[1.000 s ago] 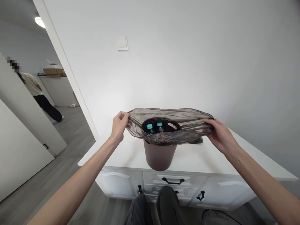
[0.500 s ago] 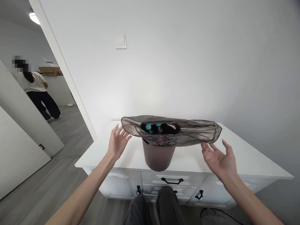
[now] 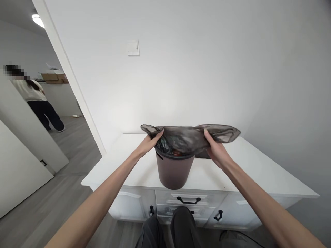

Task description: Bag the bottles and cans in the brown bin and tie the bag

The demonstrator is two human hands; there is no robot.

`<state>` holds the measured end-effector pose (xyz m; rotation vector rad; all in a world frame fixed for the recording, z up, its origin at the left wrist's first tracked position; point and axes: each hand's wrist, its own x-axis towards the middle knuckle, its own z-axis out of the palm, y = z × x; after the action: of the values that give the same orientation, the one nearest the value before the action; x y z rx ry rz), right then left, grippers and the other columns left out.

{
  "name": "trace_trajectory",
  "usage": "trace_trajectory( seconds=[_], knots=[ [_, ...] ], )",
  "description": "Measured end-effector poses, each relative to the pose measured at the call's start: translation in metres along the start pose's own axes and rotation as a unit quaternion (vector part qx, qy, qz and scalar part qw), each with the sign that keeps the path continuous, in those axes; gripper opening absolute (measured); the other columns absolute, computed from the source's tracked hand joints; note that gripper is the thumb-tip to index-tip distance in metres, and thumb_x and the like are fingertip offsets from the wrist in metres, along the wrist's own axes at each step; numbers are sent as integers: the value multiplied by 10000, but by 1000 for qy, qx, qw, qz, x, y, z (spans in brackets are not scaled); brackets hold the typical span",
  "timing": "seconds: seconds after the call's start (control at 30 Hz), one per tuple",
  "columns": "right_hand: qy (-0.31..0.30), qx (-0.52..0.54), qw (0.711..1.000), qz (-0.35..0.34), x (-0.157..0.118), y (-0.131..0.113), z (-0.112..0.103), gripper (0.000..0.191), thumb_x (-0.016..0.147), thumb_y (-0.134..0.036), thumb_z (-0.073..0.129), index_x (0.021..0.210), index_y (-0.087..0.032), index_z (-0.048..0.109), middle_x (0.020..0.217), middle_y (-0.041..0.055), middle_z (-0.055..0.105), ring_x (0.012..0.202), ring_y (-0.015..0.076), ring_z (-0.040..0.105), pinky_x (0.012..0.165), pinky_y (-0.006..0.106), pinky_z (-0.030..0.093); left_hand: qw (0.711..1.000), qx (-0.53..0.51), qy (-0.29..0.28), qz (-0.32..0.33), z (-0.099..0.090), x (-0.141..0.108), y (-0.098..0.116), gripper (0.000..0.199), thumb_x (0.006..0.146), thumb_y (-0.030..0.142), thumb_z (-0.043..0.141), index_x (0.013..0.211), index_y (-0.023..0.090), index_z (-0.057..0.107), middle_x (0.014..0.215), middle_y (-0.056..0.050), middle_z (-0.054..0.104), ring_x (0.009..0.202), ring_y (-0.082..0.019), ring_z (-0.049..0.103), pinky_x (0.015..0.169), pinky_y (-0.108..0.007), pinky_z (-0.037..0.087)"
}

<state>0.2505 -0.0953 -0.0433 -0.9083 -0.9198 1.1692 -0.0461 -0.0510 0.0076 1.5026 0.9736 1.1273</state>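
Note:
A brownish-mauve trash can (image 3: pixel 174 174) with a dark rim stands upright near the front edge of a white cabinet top (image 3: pixel 121 165). Its thin, see-through black trash bag (image 3: pixel 184 137) is bunched and raised above the rim. My left hand (image 3: pixel 150 142) grips the bag's edge at the left, thumb on top. On the right, my right hand (image 3: pixel 214 146) pinches the bag the same way. Ends of the bag stick out beyond both hands. The bag's front hides most of what lies inside; something reddish shows through near the rim.
The cabinet has drawers with black handles (image 3: pixel 188 200) and doors below. Behind it rises a white wall with a light switch (image 3: pixel 133 47). Through the doorway at left, a person (image 3: pixel 38 100) stands near a cardboard box (image 3: pixel 54 78). A dark cable (image 3: pixel 239 233) lies on the floor.
Both hands have moved inward from beside the bag and taken hold of its edge. The bag's front is lifted, baring the can's rim and covering the teal-capped bottles. The person has shifted left.

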Motion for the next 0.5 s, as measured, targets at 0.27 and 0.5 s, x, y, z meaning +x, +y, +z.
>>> trace_trajectory(
  seconds=[0.27, 0.5],
  knots=[
    [-60, 76, 992, -81, 24, -44, 45, 337, 919, -510, 642, 1089, -237, 741, 1373, 32, 679, 1372, 233, 553, 1167, 358, 468, 984, -135, 113, 27, 17, 23, 21, 413, 919, 524, 660, 1149, 184, 706, 1356, -82, 693, 1328, -293, 592, 1151, -400, 453],
    [-99, 131, 985, -57, 33, -54, 58, 115, 943, -386, 650, 938, -278, 611, 799, -29, 666, 896, 169, 694, 1044, 393, 540, 951, -301, 65, -21, 27, 25, 41, 251, 936, 467, 635, 927, 216, 639, 819, -21, 714, 941, -215, 716, 1018, -411, 544]
  ],
)
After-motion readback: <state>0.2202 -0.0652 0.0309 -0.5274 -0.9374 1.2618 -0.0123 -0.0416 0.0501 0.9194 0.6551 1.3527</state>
